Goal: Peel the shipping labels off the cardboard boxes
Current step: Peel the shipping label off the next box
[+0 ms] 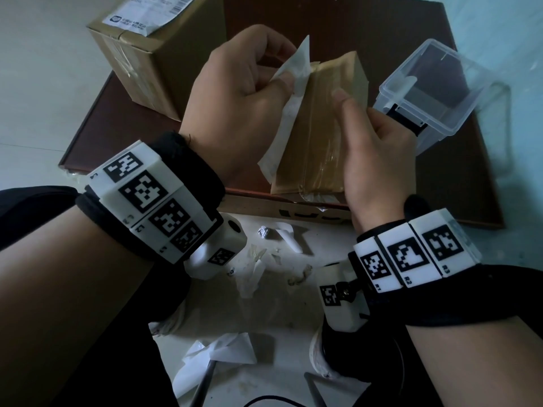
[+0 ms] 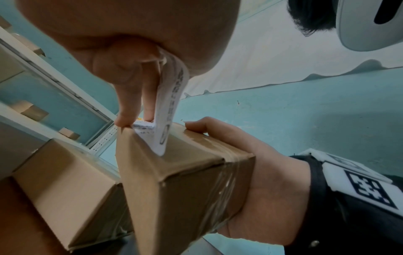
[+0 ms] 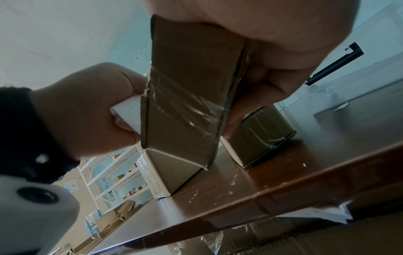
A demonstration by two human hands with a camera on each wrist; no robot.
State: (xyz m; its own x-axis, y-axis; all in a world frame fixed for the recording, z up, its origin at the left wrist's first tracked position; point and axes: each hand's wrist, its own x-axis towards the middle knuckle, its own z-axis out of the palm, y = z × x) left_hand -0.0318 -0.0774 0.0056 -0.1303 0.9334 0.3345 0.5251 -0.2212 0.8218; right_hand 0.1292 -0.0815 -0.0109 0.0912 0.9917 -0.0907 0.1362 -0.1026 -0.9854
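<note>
The small box (image 1: 320, 124) is held tilted over the brown counter (image 1: 440, 177), its long axis running away from the person. The label (image 1: 289, 110) lies along the box's left long edge, mostly lifted: its white strip stands off the cardboard from the far end to the near end. In the left wrist view its last stuck part appears to be near the far corner.

The left hand (image 1: 238, 95) is the nearer one to the label and has it pinched between thumb and curled fingers, on the box's left side. The pull, I judge, has to go leftward and away from the box, across its long axis, to free what remains.

The right hand (image 1: 376, 148) clamps the box from the right, fingers wrapped under it, thumb on the taped top face, bracing it against that pull.

A larger box (image 1: 152, 66) stands on the counter to the far left, its own label (image 1: 150, 13) still flat on top.
</note>
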